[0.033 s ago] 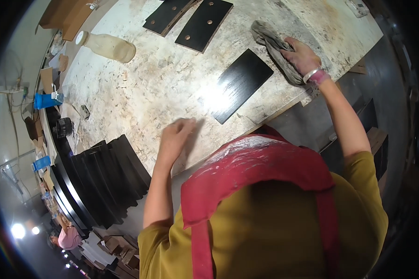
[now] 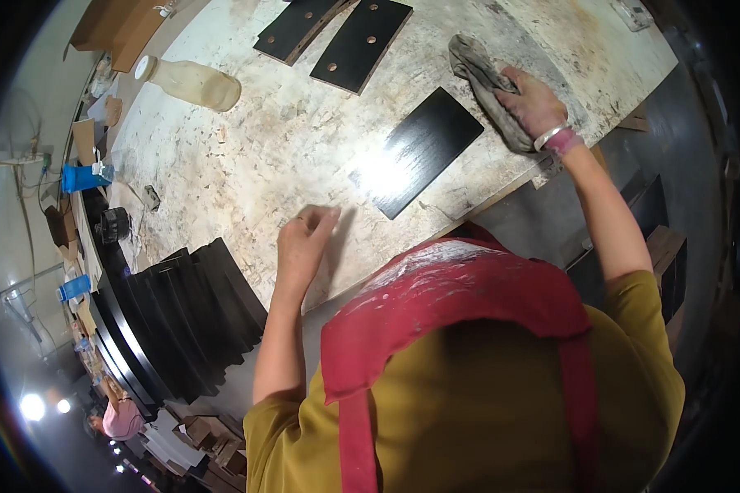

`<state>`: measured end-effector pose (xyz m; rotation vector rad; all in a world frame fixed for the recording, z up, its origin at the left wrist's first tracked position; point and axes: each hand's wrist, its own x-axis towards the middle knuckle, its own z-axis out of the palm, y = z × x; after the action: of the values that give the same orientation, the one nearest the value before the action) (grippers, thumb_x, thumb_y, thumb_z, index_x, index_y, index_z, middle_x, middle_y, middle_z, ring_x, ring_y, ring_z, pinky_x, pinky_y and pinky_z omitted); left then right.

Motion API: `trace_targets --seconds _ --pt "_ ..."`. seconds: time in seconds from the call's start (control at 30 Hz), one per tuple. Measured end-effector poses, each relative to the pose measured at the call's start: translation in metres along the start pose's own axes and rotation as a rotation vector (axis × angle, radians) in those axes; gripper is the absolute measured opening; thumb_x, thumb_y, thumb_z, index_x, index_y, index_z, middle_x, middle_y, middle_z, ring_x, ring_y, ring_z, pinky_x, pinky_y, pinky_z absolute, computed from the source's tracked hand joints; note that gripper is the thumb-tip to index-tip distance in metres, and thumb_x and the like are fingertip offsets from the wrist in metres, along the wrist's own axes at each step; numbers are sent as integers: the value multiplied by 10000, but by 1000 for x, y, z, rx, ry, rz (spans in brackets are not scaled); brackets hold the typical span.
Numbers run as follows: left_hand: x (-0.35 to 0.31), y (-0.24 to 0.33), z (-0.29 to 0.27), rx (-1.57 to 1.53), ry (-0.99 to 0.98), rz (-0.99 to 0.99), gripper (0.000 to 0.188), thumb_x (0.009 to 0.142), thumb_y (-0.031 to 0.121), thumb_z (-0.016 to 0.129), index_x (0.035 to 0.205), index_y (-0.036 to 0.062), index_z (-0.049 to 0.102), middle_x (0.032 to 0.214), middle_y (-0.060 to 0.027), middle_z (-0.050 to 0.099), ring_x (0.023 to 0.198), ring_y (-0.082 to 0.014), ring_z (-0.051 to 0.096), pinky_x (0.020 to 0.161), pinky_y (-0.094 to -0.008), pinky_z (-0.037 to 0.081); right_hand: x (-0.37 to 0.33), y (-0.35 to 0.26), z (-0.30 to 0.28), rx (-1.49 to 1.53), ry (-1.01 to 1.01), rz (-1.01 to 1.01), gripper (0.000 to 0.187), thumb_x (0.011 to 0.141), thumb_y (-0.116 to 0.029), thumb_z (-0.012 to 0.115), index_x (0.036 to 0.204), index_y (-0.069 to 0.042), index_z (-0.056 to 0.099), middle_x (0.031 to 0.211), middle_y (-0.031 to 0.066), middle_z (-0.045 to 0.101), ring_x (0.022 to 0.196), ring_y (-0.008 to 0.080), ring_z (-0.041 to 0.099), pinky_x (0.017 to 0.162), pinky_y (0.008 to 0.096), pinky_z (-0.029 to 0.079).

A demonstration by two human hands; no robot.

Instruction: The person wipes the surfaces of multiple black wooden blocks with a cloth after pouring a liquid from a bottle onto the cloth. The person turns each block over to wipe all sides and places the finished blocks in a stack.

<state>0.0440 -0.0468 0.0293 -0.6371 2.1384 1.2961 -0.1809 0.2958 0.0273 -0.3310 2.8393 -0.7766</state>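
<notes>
A glossy black rectangular panel (image 2: 436,145) lies flat and slanted on the stained pale worktable (image 2: 263,156), in front of me. To its right, my right hand (image 2: 532,105) is closed on a crumpled grey rag (image 2: 492,89) at the table surface. My left hand (image 2: 306,241) is off the panel's lower left end, near the table's front edge. Its fingers are loosely bent, the thumb stands apart from them, and no object shows in it. Farther back lie a black panel with round holes (image 2: 368,51) and another drilled black panel (image 2: 292,37).
A capped bottle of cloudy liquid (image 2: 196,85) lies at the far left. Black strips or panels (image 2: 177,320) stand in a row beside the table on the left. A blue container (image 2: 82,178) is beyond them. Another person (image 2: 123,419) is in the left background.
My left hand has shifted slightly left, its fingers curling in and its thumb now showing apart. The rag's far end has moved slightly; the panel stays put.
</notes>
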Motion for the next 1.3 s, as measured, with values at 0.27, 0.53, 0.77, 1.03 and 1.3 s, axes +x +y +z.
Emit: trace_targets --seconds 0.27,0.53,0.77,1.03,1.3 --pt "41 20 67 511 312 673 1020 654 444 797 1437 5 313 1435 -212 387 1345 -368 342 1092 -531 236 -43 -131 98 -216 -157 -651 232 789 -208 670 996 -109 639 940 94 673 857 266 662 745 380 549" --pt "36 18 33 531 248 711 962 687 416 799 1398 -52 352 1450 -254 356 1354 -393 329 1100 -502 279 30 15 23 56 -1 -232 433 874 -273 642 1240 -53 570 1183 185 612 1062 324 604 916 360 461" --pt "77 89 70 735 436 750 892 763 512 708 1409 -3 373 1466 -267 320 1339 -420 333 1067 -545 314 23 7 13 193 -17 -61 529 889 -357 617 1286 -19 530 1232 197 600 1125 310 586 967 342 433" --pt "69 86 91 800 278 717 801 733 386 689 1437 159 384 1464 -241 290 1352 -399 302 1065 -612 257 38 81 32 378 138 -2 600 858 -385 650 1296 4 522 1197 239 605 1120 314 581 956 338 427" --pt "56 75 120 776 312 893 735 775 528 679 1398 215 446 1490 -191 300 1360 -400 308 1072 -599 271 15 -5 19 198 -11 -472 370 782 -150 722 1117 -17 641 1090 176 643 1060 319 607 890 358 489"
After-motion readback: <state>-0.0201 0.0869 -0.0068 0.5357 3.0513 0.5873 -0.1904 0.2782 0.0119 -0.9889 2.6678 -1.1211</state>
